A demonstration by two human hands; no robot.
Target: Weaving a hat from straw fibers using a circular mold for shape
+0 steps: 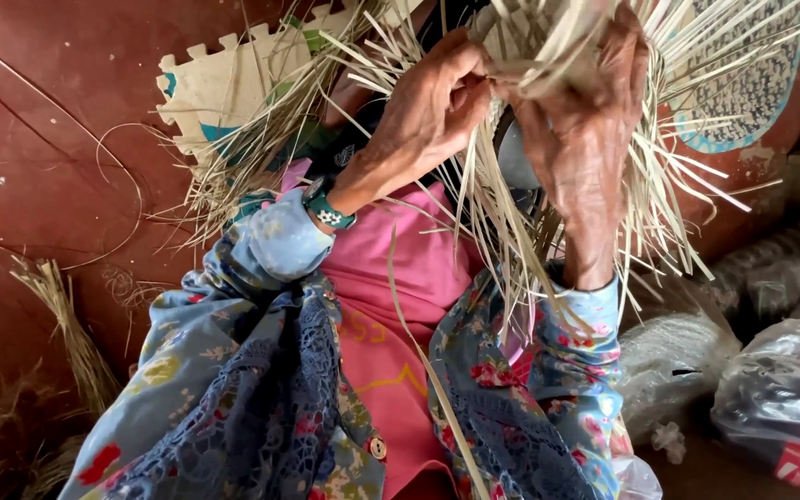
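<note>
The left hand (432, 106) pinches a few pale straw strips (502, 231) between thumb and fingers, near the top of the view. The right hand (585, 130) is closed around the woven straw piece (548, 46), and many loose strips hang down from it over a pink cloth (400, 268) on the lap. On the left wrist sits a green watch (326, 208). Both sleeves are blue with flowers. A foam puzzle mat (224, 88) lies on the red floor (39, 139), and a small straw bundle (71, 333) lies at the left. Clear plastic bags (780, 389) are at the right.

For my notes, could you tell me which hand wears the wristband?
The left hand: a green wristband circles its wrist, while the right hand has none.
</note>
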